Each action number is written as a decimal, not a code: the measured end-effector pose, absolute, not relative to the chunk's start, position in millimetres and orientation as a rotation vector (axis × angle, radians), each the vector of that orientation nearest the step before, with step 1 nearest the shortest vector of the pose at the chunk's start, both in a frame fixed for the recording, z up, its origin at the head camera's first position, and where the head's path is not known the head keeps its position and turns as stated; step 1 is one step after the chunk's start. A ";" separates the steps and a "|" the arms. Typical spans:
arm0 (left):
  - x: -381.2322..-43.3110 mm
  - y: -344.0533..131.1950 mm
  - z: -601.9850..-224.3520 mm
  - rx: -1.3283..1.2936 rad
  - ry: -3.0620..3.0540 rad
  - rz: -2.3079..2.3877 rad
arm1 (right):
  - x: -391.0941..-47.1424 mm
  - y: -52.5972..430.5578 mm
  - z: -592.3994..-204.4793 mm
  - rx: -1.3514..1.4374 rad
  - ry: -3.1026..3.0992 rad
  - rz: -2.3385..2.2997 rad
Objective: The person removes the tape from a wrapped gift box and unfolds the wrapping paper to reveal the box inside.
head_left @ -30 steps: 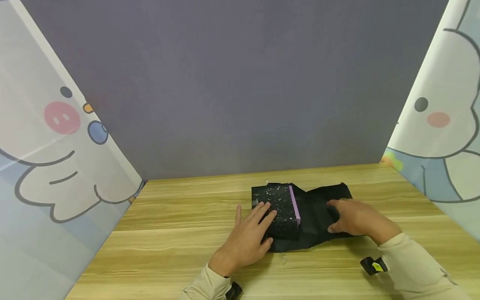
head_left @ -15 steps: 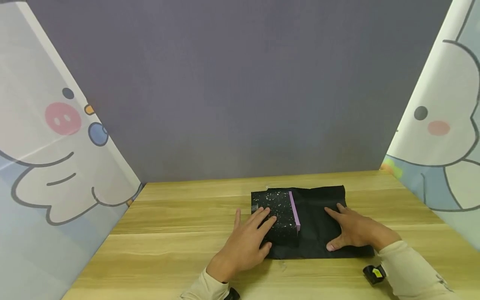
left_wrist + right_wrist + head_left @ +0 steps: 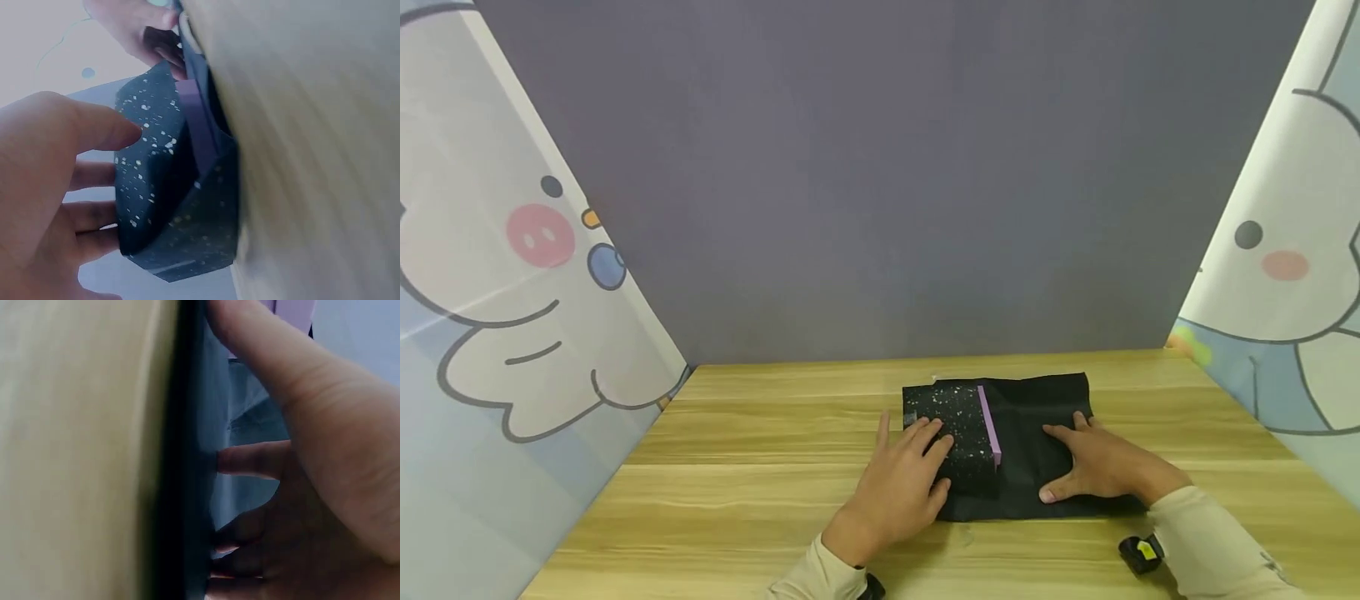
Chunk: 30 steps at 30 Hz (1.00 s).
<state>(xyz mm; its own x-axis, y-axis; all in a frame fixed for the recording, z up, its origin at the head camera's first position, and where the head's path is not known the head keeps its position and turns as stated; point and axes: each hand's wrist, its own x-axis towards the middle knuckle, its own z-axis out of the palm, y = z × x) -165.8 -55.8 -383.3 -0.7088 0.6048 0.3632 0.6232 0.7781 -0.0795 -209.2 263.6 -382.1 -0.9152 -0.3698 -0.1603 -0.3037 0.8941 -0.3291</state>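
A sheet of black wrapping paper [image 3: 1026,408] lies on the table, plain side up at the right. Its left part is folded over a purple box [image 3: 990,425], showing a white-speckled outer side [image 3: 147,137]. Only the box's right edge peeks out from under the fold. My left hand [image 3: 891,487] rests on the speckled fold with fingers extended. My right hand [image 3: 1097,462] is spread on the plain part, its thumb near the front edge. In the right wrist view, fingertips [image 3: 228,461] touch the paper. A small clear strip [image 3: 910,417] shows on the speckled side beside my left fingers.
The wood-grain table [image 3: 760,475] extends on both sides of the paper. A grey panel [image 3: 880,183] stands at the back, with cartoon-printed side walls [image 3: 490,350] to left and right.
My right hand has spread its fingers and slid slightly left over the paper. The paper's wrinkled right part now lies flatter. My left hand has stayed on the fold.
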 end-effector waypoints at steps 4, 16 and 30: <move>-168.2 -50.3 -378.8 -0.898 -2.580 -0.040 | -210.5 257.7 -386.1 -0.494 2.821 -0.476; -186.6 -27.6 -375.4 -0.779 -2.615 -0.020 | -214.9 260.7 -387.3 -0.514 2.786 -0.495; -179.9 -17.6 -385.3 -0.806 -2.589 0.008 | -207.1 264.4 -388.5 -0.508 2.806 -0.491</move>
<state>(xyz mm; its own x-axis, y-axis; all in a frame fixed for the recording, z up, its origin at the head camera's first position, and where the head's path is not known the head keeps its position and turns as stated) -179.9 -17.6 -385.3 -0.7402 0.5433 0.3963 0.5409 0.8311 -0.1292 -207.1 264.4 -388.5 -0.9088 -0.3768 -0.1791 -0.2936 0.8827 -0.3670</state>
